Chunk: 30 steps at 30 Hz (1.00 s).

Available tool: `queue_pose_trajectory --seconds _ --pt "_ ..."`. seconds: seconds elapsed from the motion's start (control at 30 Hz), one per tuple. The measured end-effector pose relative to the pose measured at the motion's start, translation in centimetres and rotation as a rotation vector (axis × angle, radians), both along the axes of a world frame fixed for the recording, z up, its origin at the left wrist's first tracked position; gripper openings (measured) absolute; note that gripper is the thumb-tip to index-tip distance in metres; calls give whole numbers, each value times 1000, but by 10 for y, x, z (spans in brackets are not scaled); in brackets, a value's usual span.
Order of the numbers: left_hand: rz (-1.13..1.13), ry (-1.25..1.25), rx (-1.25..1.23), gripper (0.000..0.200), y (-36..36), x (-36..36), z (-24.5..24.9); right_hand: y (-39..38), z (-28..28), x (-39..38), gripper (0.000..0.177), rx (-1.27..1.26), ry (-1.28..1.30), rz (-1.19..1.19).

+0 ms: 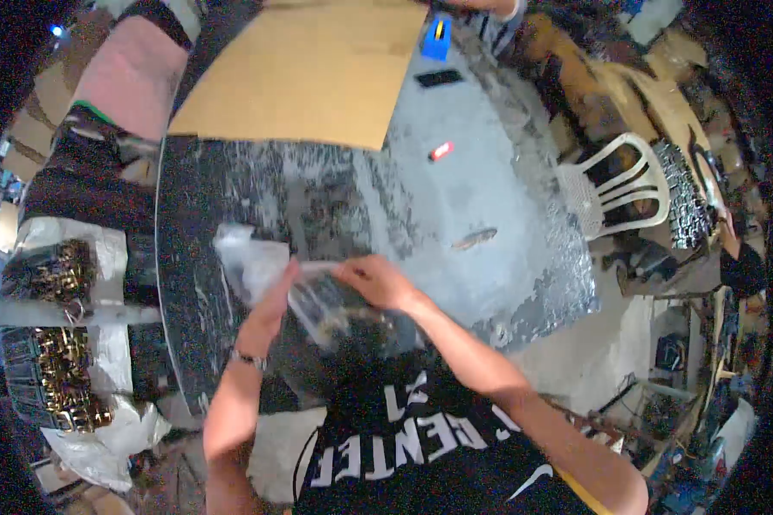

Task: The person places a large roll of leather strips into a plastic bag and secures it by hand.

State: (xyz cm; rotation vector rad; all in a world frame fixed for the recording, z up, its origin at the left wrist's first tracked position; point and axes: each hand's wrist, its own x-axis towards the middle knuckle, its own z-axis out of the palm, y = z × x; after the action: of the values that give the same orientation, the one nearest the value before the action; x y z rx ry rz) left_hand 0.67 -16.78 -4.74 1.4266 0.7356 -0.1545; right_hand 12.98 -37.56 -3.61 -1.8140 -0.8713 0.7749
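At the near side of the worn table (318,197), my left hand (276,296) is closed on a clear plastic bag (258,262), which spreads out to its left and hangs down below. My right hand (374,279) pinches the bag's other edge, and a strip of plastic stretches between both hands. Motion blurs the fingers, and the bag's contents are hard to make out. A wristband sits on my left wrist.
A tan board (301,73) covers the far part of the table. Nearby lie a blue object (436,38), a black phone-like item (438,78), and a red item (441,152). White chair (618,184) at right; metal parts (64,378) at left. Another person's arm shows at the top.
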Motion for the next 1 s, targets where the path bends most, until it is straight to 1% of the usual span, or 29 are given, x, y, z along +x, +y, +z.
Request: queue_pose_trajectory --seconds 0.03,0.07,0.1,0.13,0.17,0.2,0.23,0.27,0.3,0.33,0.37,0.4,0.43,0.47,0.53,0.57,0.6,0.67,0.73,0.77,0.8,0.83,0.87,0.9,0.93,1.0 --pt "85 -21 -8 49 -11 -2 23 5 1 6 38 12 -89 52" --pt "166 -52 -20 42 -24 -7 45 8 -10 10 39 197 -139 102" --pt "170 -82 -59 46 -15 -15 30 4 33 9 40 -45 -78 111" --pt "169 -99 -105 51 -5 -21 13 1 36 8 41 90 -268 127" --pt "177 -143 -157 50 -10 -25 15 -3 58 6 42 -92 -133 198" --pt "184 -182 -208 49 -11 -29 18 -11 59 8 42 -90 -158 179" --pt "167 -199 -205 49 -7 -34 11 -23 53 9 51 111 -227 204" --pt "208 -194 -233 47 -2 -39 0 -36 46 13 63 310 -293 234" --pt "257 -188 -265 45 -1 -40 -7 -53 34 24 84 137 -243 352" --pt "258 -198 -270 45 -5 -39 -5 -59 22 24 84 132 -253 355" --pt "334 -224 -216 43 -9 -39 -3 -64 8 17 83 122 50 315" --pt "412 -240 -162 41 -13 -41 -2 -67 8 7 81 109 362 268" --pt "326 -262 -243 42 -8 -42 -4 -69 7 4 80 50 353 240" --pt "242 -283 -327 42 -2 -40 -5 -68 0 -2 81 126 120 159" --pt "302 -274 -280 43 -6 -38 3 -73 6 -12 88 308 230 51" --pt "251 -290 -308 43 -15 -44 17 -86 -4 -18 95 251 156 42" --pt "192 -317 -335 43 -18 -38 33 -86 -7 -16 95 240 178 50" --pt "213 -275 -248 45 -4 -36 6 -85 -16 -19 78 234 330 -48" --pt "275 -197 -204 49 22 -30 -26 -82 -2 -8 65 234 358 30" --pt "208 -257 -264 51 4 -29 11 -77 -6 3 70 225 417 125" --pt "207 -245 -263 51 3 -29 13 -74 -8 14 75 220 465 217" --pt "223 -229 -357 50 1 -27 13 -74 -4 19 67 148 395 239" --pt "239 -212 -453 49 -1 -26 12 -74 -6 24 67 147 401 230" --pt "224 -249 -522 48 4 -24 -9 -73 -12 28 67 101 388 239" --pt "222 -242 -526 48 1 -22 -23 -73 -23 31 67 55 379 249" --pt "225 -169 -493 46 -1 -21 -42 -74 -53 33 69 49 404 254"
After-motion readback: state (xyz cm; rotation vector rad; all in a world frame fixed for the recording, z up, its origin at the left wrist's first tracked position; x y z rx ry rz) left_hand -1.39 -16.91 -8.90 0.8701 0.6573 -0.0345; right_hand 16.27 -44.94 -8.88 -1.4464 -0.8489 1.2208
